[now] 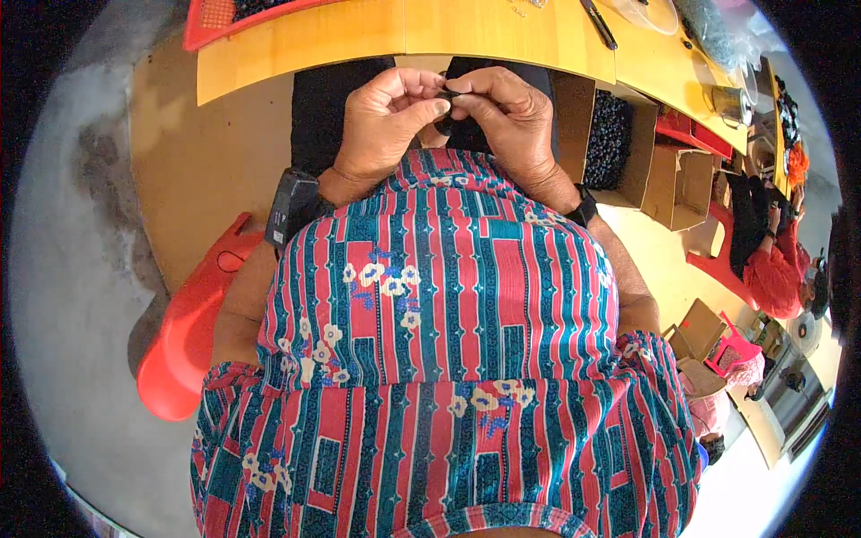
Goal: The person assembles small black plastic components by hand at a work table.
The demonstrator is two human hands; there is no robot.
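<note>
My left hand (386, 117) and my right hand (509, 115) meet in front of the table's near edge, above my lap. Between their pinched thumbs and fingertips is a small black piece (446, 108); fingers cover most of it, so its exact kind does not show. Both hands are closed on this piece, the left from one side and the right from the other. Each wrist wears a black strap, and the left one carries a black box-shaped device (291, 204).
The yellow table (314, 49) bears a red tray (260, 20) of dark pieces and a black pen-like tool (599, 25). Beside my right arm stand a cardboard box (635, 148) of small black parts and another box (679, 186). A red chair (184, 345) is at left; co-workers sit far right.
</note>
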